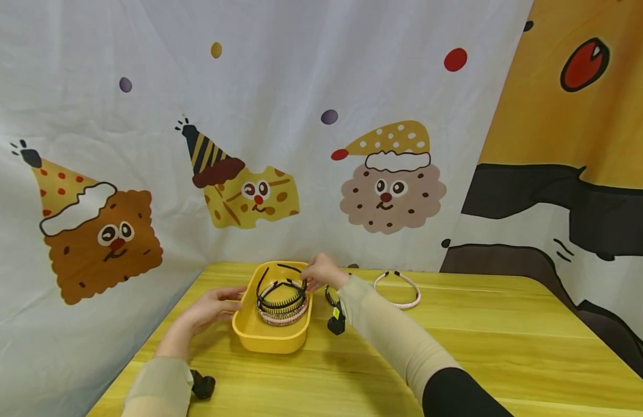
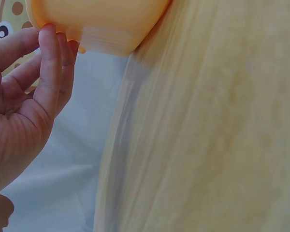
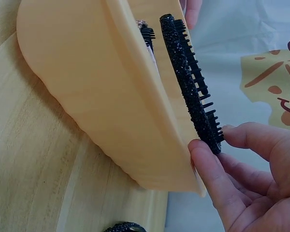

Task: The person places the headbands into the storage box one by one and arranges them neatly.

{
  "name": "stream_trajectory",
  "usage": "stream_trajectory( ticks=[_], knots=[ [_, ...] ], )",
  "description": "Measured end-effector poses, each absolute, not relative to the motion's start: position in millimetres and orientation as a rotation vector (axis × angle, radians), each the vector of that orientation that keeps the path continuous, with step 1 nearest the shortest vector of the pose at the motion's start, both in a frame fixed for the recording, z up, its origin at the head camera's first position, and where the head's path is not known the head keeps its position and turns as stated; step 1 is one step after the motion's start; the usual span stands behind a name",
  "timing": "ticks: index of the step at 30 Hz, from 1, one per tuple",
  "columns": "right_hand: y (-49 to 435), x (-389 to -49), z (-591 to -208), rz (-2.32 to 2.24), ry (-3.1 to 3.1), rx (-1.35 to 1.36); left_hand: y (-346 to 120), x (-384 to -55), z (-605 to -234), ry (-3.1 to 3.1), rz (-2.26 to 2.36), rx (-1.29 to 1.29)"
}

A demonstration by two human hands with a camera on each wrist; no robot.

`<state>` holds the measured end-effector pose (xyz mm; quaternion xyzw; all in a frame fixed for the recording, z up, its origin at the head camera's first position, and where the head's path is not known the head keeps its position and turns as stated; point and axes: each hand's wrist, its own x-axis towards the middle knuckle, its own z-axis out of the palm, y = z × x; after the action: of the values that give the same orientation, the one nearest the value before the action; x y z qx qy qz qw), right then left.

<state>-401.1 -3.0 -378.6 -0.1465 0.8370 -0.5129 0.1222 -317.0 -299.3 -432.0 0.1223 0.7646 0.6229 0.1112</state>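
Note:
My right hand [image 1: 323, 271] pinches one end of a black glittery toothed headband [image 3: 188, 82] between thumb and fingers, at the right rim of a yellow plastic basket [image 1: 271, 343]. The held headband rises over the basket opening in the right wrist view. With extended fingers, my left hand [image 1: 210, 308] touches the basket's left side; its fingertips [image 2: 48, 30] lie right at the rim in the left wrist view. Inside the basket sit several stacked headbands, among them a pink one [image 1: 282, 319] and black toothed ones.
Right of the basket, another black headband [image 1: 330, 296] lies partly hidden behind my right forearm. A light pink headband [image 1: 406, 305] rests farther right on the wooden table [image 1: 498, 330]. A printed cloth backdrop [image 1: 279, 87] hangs along the table's back and left edges.

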Motion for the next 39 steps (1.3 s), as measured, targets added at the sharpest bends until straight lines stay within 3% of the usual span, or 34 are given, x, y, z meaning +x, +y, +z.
stream_trajectory(
  ticks=[24,39],
  knots=[
    [13,-407,-371,-1.468,2.496,-0.471,-300,-318,-432,2.261,1.811,0.376],
    [57,-415,-357,-1.477,2.534,-0.421,-301,-318,-433,2.241,1.817,0.381]
  ],
)
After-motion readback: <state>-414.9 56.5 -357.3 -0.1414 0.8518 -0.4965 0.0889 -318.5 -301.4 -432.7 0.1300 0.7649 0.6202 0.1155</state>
